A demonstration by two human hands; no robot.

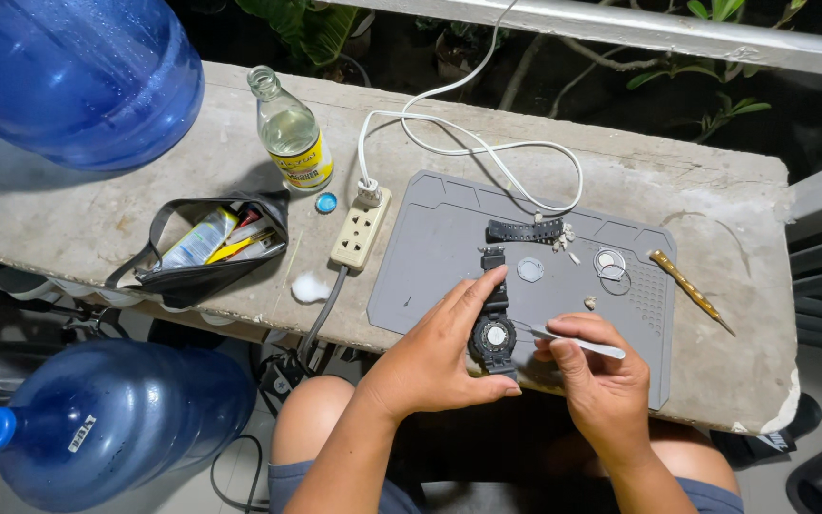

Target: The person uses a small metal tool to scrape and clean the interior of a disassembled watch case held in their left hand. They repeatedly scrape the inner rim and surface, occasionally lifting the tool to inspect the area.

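My left hand [435, 352] grips a black wristwatch [494, 328] face down over the grey work mat [430, 257], its round back showing a pale inner disc. My right hand [601, 381] pinches a thin silvery tool [577, 343], its tip pointing left at the watch case. On the mat beyond lie a loose black strap piece [525, 230], a round grey cover [530, 270], a metal ring part [609, 262] and small pale bits [590, 303].
The mat lies on a concrete slab [97, 209] with a white power strip [360, 228] and cord, a glass bottle [290, 133], a blue cap [325, 202], an open black pouch [206, 252], a brass-handled tool [687, 286]. Large blue water jugs [111, 419] stand left.
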